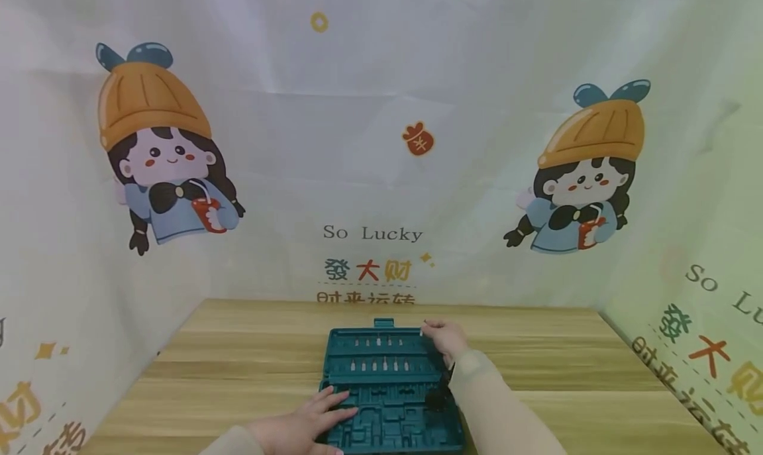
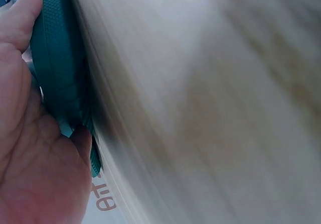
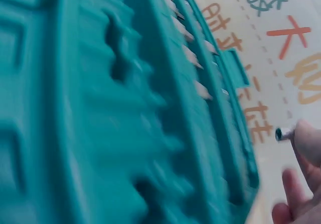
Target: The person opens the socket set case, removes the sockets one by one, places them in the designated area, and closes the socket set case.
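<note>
An opened teal tool case lies on the table, its lid folded back at the far side. Along the lid stand two rows of small metal pieces. My left hand rests on the case's left edge with fingers spread over the moulded tray. In the left wrist view, its thumb touches the case's textured side. Beyond the lid's far right corner, my right hand pinches a small metal socket between thumb and finger, its hollow end showing in the right wrist view.
The wooden table extends to both sides of the case. A printed cloth hangs behind it and along the sides. A latch tab sticks out from the lid's far edge. A black object sits by the right wrist.
</note>
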Motion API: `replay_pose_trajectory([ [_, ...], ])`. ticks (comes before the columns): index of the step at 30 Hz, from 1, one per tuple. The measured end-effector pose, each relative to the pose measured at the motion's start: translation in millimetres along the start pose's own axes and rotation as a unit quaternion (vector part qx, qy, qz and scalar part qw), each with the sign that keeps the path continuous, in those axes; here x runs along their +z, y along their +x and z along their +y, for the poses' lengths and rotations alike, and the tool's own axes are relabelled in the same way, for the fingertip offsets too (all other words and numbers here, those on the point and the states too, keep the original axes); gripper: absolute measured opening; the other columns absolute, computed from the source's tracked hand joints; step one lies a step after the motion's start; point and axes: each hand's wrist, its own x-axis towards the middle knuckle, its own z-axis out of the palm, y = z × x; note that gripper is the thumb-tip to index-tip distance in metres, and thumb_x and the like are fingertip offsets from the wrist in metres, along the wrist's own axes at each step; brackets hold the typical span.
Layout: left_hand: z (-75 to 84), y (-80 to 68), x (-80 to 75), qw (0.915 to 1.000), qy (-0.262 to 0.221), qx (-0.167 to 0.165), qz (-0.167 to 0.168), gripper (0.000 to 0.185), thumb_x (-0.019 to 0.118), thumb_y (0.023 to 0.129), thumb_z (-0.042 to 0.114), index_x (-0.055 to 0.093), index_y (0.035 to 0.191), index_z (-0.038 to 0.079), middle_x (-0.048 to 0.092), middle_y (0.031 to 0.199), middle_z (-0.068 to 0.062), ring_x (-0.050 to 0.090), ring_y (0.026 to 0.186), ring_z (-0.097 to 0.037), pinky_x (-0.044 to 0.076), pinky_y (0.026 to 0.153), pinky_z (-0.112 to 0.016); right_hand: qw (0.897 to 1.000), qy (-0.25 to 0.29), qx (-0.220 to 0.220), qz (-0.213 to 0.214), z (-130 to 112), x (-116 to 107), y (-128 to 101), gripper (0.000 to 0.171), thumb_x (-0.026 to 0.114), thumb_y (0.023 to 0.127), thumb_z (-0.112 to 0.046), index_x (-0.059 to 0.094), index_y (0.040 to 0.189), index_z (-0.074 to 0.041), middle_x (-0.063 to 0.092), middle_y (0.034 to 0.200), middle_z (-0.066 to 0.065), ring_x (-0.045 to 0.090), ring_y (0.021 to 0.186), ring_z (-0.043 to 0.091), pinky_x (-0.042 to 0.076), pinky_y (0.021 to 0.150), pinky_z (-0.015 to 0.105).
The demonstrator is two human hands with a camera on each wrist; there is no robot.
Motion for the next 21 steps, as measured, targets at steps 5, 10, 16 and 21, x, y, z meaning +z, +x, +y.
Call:
replay_pose_trajectory([
  [5,4.2,1.0,-0.7,0.9998,-0.016,-0.008,-0.003,0.062,0.05,0.095,0.053,0.023,0.151,0.043,0.011,0.16,0.005,0.004,0.144,-0.042,0.032,0.099,-0.064,0.998,-0.03,-0.042,-0.041,-2.2,-24.7,-3.4,0.03,0.055,0.099,-0.015,0.06,0.116,0.009,0.055,0.13,0.024,0.051,0.118,0.041,0.038,0.098,0.054],
  [10,3.5,0.0,-0.8,0.9996,-0.025,-0.012,0.001,0.063,0.05,0.094,0.055,0.024,0.15,0.045,0.012,0.16,0.006,0.004,0.144,-0.042,0.031,0.098,-0.066,0.996,0.028,-0.021,-0.085,1.4,-44.3,-2.9,0.024,0.052,0.1,-0.008,0.054,0.114,0.011,0.061,0.104,0.021,0.064,0.086,0.023,0.051,0.079,0.037],
  [16,-12.7,5.5,3.2,0.9999,-0.005,-0.009,0.002,0.066,0.048,0.091,0.063,0.021,0.149,0.048,0.011,0.16,0.009,0.005,0.145,-0.04,0.031,0.097,-0.067,0.994,-0.037,-0.044,-0.097,5.2,-60.0,-5.4,0.009,0.053,0.097,0.0,0.056,0.1,0.009,0.06,0.091,0.014,0.062,0.08,0.021,0.052,0.074,0.035],
  [21,0.5,0.7,0.4,0.9999,-0.007,-0.012,0.008,0.067,0.051,0.091,0.06,0.023,0.15,0.045,0.014,0.16,0.005,0.006,0.144,-0.042,0.03,0.098,-0.067,0.973,-0.203,-0.096,-0.05,8.8,-63.9,-6.6,0.002,0.065,0.089,0.001,0.063,0.09,0.002,0.061,0.086,0.007,0.057,0.079,0.021,0.05,0.073,0.038],
])
